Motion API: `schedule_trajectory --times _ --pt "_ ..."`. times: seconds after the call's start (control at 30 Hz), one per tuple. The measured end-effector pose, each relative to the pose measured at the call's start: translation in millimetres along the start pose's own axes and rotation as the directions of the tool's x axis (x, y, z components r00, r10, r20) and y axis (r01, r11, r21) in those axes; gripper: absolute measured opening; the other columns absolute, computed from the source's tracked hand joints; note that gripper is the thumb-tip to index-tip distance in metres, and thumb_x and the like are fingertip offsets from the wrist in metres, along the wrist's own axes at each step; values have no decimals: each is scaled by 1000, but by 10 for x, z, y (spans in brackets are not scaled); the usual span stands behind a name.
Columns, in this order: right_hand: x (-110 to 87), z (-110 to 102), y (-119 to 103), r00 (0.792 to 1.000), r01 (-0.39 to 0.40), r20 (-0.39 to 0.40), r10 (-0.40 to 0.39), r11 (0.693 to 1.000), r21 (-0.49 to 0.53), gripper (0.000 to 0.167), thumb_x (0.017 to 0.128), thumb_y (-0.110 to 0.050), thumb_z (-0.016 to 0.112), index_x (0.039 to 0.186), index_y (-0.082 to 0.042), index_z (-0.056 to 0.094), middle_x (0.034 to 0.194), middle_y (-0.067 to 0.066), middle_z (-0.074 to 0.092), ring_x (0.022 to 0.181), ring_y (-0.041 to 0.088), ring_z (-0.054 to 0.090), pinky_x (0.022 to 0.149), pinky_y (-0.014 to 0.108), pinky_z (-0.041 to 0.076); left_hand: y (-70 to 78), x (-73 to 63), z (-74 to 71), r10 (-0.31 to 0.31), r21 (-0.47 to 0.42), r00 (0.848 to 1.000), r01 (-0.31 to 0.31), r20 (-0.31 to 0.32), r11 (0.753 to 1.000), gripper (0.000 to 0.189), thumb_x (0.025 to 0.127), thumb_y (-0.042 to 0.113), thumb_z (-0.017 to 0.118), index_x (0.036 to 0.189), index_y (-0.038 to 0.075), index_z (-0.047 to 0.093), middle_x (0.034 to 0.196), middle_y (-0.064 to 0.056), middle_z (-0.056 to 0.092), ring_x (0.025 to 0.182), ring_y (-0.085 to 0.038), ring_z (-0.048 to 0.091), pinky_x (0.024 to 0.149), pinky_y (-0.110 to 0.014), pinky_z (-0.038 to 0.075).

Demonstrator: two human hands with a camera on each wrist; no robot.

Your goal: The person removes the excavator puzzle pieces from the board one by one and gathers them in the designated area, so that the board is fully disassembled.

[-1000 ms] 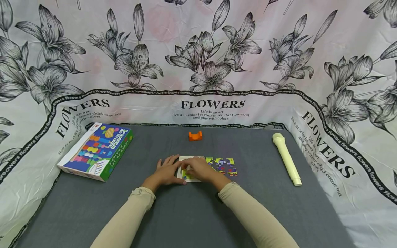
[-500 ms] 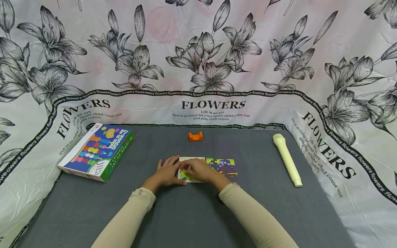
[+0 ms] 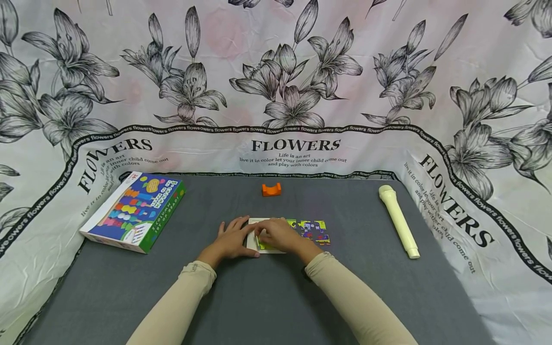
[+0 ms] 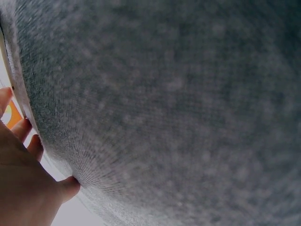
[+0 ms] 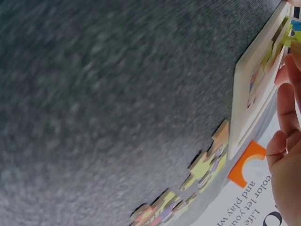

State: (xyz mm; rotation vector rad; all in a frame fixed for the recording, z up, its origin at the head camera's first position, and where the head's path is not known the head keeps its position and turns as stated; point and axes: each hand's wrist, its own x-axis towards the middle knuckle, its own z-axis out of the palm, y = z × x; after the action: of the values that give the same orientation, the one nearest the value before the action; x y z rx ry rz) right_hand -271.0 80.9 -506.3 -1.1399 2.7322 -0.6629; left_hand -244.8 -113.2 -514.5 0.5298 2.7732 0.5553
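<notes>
A white-framed jigsaw tray point(image 3: 252, 247) lies flat in the middle of the table, partly covered by both hands. My left hand point(image 3: 232, 242) rests at its left edge with fingers spread and thumb apart; in the left wrist view the left hand point(image 4: 26, 183) holds nothing. Over the tray, my right hand point(image 3: 282, 235) pinches a yellow-green puzzle piece point(image 5: 293, 37) with a blue patch, seen tilted above the tray's picture in the right wrist view. The fingers hide most of that piece from the head. Loose puzzle pieces point(image 3: 319, 225) lie just right of the tray.
An orange cradle-shaped block point(image 3: 271, 190) stands behind the tray. A blue and green toy box point(image 3: 135, 211) lies at the left, and a cream microphone-shaped stick point(image 3: 398, 223) at the right. Flower-printed cloth point(image 3: 293, 86) borders the grey table point(image 3: 267, 297).
My right hand has shifted slightly rightward over the tray, with the yellow-green piece at its fingertips. My left hand has stayed in place.
</notes>
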Motion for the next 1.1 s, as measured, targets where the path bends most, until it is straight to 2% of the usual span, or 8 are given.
schedule_trajectory --times 0.1,0.37,0.5,0.63,0.83,1.1 --pt "-8 -2 16 1000 -2 -1 2 1000 -21 10 91 -18 67 101 -18 70 101 -6 71 90 13 61 85 41 42 4 1 -6 1 0 1000 -1 3 1000 88 75 58 75 149 25 40 160 -9 22 147 -34 16 110 -70 7" --pt "-10 -47 29 999 28 32 -28 1000 2 16 92 -23 66 106 -18 71 107 -4 71 87 13 59 80 37 39 5 9 -27 -4 -2 1000 4 11 1000 88 76 59 74 149 25 40 160 -9 21 147 -34 15 110 -71 7" --pt "-9 -50 34 998 32 54 -32 999 7 21 93 -22 66 113 -18 70 108 -6 70 94 12 61 83 36 39 13 -1 -25 -2 -5 1000 2 10 1000 88 76 58 75 149 25 41 160 -10 22 147 -34 16 110 -71 7" --pt "-14 -47 26 998 24 59 -25 1000 19 22 92 -20 67 114 -16 71 109 -3 69 103 15 61 89 41 40 10 -4 -17 2 -7 1000 -2 6 1000 87 76 57 75 149 24 41 160 -10 23 147 -34 16 110 -71 7" --pt "-1 -30 24 999 6 46 -10 997 74 18 93 -16 66 110 -12 72 106 0 70 98 16 61 94 44 42 6 0 -11 4 -9 1000 -4 2 1000 86 77 56 75 149 25 40 160 -10 23 147 -34 16 110 -70 6" --pt "30 -7 38 998 -39 56 29 981 188 13 95 -11 62 104 -12 72 101 -1 69 81 9 57 73 24 48 15 -12 -20 1 -9 1000 -1 7 1000 86 77 56 75 149 26 40 160 -9 22 147 -34 16 110 -70 7"
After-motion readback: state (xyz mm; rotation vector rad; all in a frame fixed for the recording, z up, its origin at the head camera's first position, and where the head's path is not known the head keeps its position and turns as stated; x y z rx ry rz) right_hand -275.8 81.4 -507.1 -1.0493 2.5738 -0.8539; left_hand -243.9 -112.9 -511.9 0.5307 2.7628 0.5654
